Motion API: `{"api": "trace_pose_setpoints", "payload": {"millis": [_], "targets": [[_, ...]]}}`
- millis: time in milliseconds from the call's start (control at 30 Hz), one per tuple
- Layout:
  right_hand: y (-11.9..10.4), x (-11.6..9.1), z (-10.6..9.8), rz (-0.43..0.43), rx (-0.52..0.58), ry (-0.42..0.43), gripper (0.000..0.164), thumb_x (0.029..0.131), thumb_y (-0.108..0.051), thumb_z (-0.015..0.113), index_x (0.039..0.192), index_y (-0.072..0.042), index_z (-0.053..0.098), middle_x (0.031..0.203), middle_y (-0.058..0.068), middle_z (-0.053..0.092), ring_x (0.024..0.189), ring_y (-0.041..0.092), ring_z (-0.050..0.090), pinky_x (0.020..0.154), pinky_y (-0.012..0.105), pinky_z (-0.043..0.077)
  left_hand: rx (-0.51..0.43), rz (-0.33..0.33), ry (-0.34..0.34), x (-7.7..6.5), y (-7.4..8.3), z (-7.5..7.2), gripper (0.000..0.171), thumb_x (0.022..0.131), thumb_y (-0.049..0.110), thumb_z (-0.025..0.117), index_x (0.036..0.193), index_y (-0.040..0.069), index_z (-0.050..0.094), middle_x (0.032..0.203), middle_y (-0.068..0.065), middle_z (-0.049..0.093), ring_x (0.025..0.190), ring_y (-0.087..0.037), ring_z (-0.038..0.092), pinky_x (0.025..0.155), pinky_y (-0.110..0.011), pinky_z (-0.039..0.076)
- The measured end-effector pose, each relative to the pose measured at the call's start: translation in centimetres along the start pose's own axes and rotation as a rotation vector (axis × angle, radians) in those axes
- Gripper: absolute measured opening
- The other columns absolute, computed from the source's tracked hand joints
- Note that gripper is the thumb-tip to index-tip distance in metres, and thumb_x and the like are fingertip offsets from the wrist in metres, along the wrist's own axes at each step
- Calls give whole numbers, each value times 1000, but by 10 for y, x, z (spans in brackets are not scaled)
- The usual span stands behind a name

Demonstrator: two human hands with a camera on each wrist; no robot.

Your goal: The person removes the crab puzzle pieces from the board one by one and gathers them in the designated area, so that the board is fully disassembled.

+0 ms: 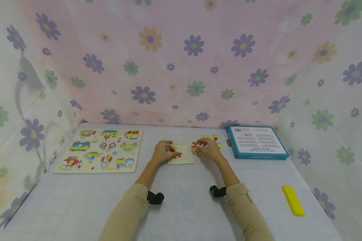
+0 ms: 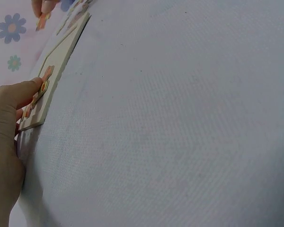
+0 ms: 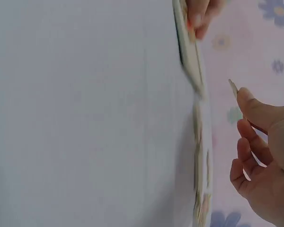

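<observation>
A small square wooden puzzle board lies mid-table. My left hand is at its left side, with thumb and fingers on a red-and-yellow puzzle piece at that end of the board. My right hand pinches another puzzle piece, red-orange in the head view, between thumb and fingertip. The right wrist view shows this thin piece edge-on, raised off the table. Beneath and beyond the right hand lie several loose yellow-and-red puzzle pieces, partly hidden by it.
To the left lies a large wooden puzzle board with colourful vehicle pictures. A teal-edged box with a white printed face sits at the right. Nearer the front right is a yellow bar. Flowered cloth hangs behind the table.
</observation>
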State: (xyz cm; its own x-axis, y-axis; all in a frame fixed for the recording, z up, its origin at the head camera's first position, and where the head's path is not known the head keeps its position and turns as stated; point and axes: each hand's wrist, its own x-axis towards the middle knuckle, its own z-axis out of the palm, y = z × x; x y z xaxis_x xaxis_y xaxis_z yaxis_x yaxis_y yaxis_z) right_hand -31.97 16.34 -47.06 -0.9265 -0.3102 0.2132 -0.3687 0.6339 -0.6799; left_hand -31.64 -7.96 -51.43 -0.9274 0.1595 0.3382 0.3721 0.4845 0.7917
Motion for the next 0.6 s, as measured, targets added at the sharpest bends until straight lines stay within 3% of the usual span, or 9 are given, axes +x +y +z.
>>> {"api": "trace_pose_setpoints", "payload": {"millis": [67,233,367,600], "targets": [[11,-1,-8,34,-23,20,29,83,-10,70,108,5,66,104,21,64,94,36,58,80,46,51,-13,0,0,0,1,-1,15,69,9,81,67,-1,70,110,-19,65,109,-35,55,93,-47,47],[39,-3,-21,37,-128,57,29,82,-12,72,106,3,67,107,25,63,105,41,52,96,53,34,-10,-9,-3,0,2,-3,15,69,10,81,69,-1,70,111,-19,65,111,-35,53,96,-47,43],[51,-4,-25,50,-207,62,29,82,-15,72,106,1,68,110,28,60,110,46,46,93,57,31,4,-1,-4,0,1,-3,16,69,10,81,70,-1,69,110,-19,66,111,-35,54,98,-48,41],[53,-4,-26,150,-242,-10,29,87,-21,66,112,-6,68,123,29,49,112,47,36,90,61,32,8,3,-8,0,-2,-1,16,69,11,81,71,0,70,110,-17,66,110,-34,55,96,-47,43]]}}
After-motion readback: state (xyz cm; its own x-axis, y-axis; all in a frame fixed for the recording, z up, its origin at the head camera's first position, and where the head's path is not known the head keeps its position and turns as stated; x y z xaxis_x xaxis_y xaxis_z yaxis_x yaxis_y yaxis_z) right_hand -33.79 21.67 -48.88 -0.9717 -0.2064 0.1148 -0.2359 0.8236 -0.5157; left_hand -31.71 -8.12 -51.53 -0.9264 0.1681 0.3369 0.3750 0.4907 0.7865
